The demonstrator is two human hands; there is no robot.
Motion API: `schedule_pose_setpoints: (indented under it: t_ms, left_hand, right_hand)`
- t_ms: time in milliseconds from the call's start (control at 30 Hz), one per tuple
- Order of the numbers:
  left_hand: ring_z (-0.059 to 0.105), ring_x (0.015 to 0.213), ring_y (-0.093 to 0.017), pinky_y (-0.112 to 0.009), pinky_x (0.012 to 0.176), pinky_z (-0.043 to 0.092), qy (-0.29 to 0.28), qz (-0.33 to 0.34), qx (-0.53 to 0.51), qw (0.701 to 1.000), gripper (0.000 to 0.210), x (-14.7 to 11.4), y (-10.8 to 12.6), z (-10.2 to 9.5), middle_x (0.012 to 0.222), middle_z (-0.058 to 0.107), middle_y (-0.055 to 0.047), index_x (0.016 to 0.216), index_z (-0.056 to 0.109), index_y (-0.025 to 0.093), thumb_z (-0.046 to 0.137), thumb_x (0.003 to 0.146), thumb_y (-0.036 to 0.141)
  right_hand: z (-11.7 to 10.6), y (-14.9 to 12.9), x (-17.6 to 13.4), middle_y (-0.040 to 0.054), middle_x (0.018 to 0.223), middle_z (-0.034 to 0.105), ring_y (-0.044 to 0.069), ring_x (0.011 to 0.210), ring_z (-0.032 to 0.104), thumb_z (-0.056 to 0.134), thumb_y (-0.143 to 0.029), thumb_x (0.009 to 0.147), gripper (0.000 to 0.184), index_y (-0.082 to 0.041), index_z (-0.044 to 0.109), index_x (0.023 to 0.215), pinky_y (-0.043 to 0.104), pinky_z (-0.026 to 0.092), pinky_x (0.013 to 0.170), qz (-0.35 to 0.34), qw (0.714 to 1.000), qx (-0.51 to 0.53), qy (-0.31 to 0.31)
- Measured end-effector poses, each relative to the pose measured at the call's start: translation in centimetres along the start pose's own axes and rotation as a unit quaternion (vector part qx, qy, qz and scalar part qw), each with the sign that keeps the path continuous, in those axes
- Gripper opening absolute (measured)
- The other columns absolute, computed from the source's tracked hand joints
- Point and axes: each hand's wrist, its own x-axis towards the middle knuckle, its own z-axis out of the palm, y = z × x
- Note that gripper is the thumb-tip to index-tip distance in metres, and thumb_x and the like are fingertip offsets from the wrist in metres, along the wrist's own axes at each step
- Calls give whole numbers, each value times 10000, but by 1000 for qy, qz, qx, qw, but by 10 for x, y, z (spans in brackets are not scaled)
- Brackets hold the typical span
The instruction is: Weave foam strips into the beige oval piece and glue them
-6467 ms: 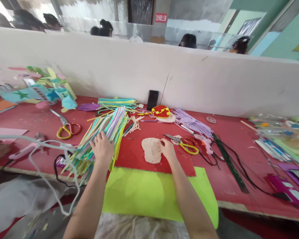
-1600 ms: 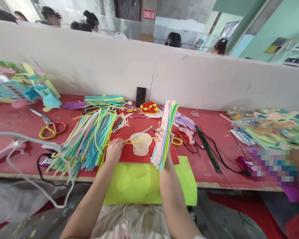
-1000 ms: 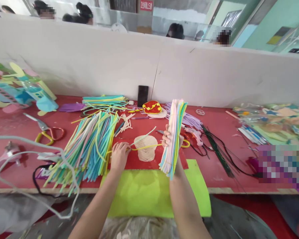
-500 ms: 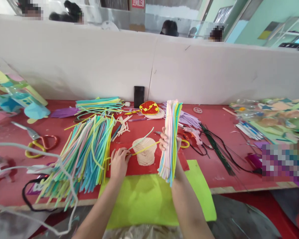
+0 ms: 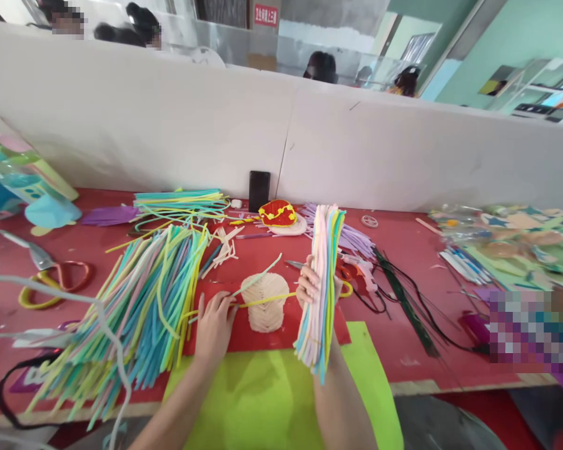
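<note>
My right hand point(image 5: 309, 287) grips an upright bundle of pastel pipe cleaners point(image 5: 321, 281), in pink, white, blue, green and yellow. A yellow pipe cleaner point(image 5: 269, 300) runs from it to my left hand point(image 5: 216, 322), whose fingers are closed on it and on a pale green pipe cleaner point(image 5: 263, 275). Beneath these strands lies a cream piece with a herringbone ribbed surface point(image 5: 265, 315), on a red sheet point(image 5: 244, 342). Left of my left hand spreads a large heap of loose pipe cleaners point(image 5: 136, 312). A pointed metal tip point(image 5: 294, 264) shows beside my right hand.
Scissors point(image 5: 51, 275) lie at the left, near a white cord point(image 5: 115, 337). A phone point(image 5: 259, 190) leans on the white partition point(image 5: 206, 125), behind a red and yellow piece point(image 5: 278, 214). Rightward are a glue gun point(image 5: 361, 269), dark green stems point(image 5: 406, 306) and craft pieces point(image 5: 520, 250).
The view has tilted and shifted slightly, so the table sits lower in the picture. Both hands keep their hold, with the yellow strand still stretched between them.
</note>
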Motion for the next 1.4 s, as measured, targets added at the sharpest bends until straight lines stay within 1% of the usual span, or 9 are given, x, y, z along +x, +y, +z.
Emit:
schedule_pose_setpoints:
  t_ms: [233, 600, 833, 933, 1000, 1100, 1200, 1300, 1400]
  left_hand:
    - [615, 1015, -192, -477, 1122, 231, 4, -3, -35, 999, 239, 0, -5, -3, 1079, 668, -36, 1032, 615, 236, 400, 926, 235]
    - [579, 1076, -212, -480, 1101, 279, 7, 6, -16, 1000, 274, 0, 0, 3, 1173, 619, -69, 1079, 600, 224, 375, 924, 214]
    - [521, 1177, -208, -466, 1127, 257, 41, -9, -70, 997, 313, -1, 0, -1, 1222, 595, -77, 1188, 537, 215, 363, 929, 215]
    - [498, 1213, -215, -450, 1114, 289, 22, -22, -144, 989, 312, -6, 8, -10, 1234, 595, -82, 1189, 536, 207, 360, 938, 261]
    - [512, 1208, -221, -418, 1062, 368, -27, -37, -219, 975, 336, -10, 20, -22, 1238, 598, -92, 1210, 522, 200, 349, 943, 310]
    - [537, 1197, -203, -361, 1016, 421, -113, -34, -340, 933, 426, -14, 41, -42, 1275, 587, -85, 1348, 402, 212, 333, 944, 331]
    - [424, 1314, -232, -357, 1071, 368, -151, -39, -365, 918, 673, -13, 55, -54, 1451, 416, -95, 1446, 253, 222, 537, 844, 324]
    - [473, 1271, -244, -357, 1032, 412, -132, -81, -364, 918, 846, -9, 57, -57, 1454, 406, -114, 1465, 194, 215, 641, 749, 277]
    - [529, 1204, -234, -347, 982, 453, -76, -98, -346, 930, 841, -5, 47, -64, 1410, 461, -105, 1467, 184, 213, 621, 750, 242]
  right_hand:
    - [8, 3, -2, -32, 735, 474, 80, 503, 387, 539, -433, 740, 557, -295, 438, 1270, 182, 410, 400, 7, 999, -24, 27]
    - [14, 1, -2, -30, 699, 430, 72, 479, 337, 528, -484, 764, 421, -308, 551, 1146, 151, 303, 338, -55, 991, -116, 39]
    - [25, 1, -5, -24, 687, 449, 81, 458, 324, 516, -503, 762, 422, -299, 569, 1128, 163, 303, 322, -57, 989, -125, 53]
    - [37, 12, -5, -3, 767, 543, 91, 530, 447, 487, -500, 791, 392, -277, 589, 1097, 190, 419, 414, -10, 980, -171, 96]
    - [42, 26, -4, 15, 833, 601, 110, 626, 538, 488, -479, 823, 344, -243, 615, 1039, 231, 500, 548, 10, 966, -216, 140]
    - [42, 54, 1, 36, 763, 647, 155, 650, 600, 566, -476, 802, 336, -175, 641, 931, 292, 532, 625, 31, 930, -314, 188]
    - [38, 80, 3, 29, 881, 690, 197, 775, 652, 631, -453, 771, 388, -211, 599, 1073, 347, 550, 721, 1, 896, -386, 220]
    - [42, 100, 4, 10, 1047, 679, 209, 972, 640, 638, -449, 777, 470, -271, 532, 1198, 376, 529, 855, -12, 880, -434, 193]
    - [52, 108, 3, 10, 1137, 657, 206, 1121, 583, 588, -473, 818, 451, -284, 528, 1224, 381, 473, 963, 6, 880, -464, 105]
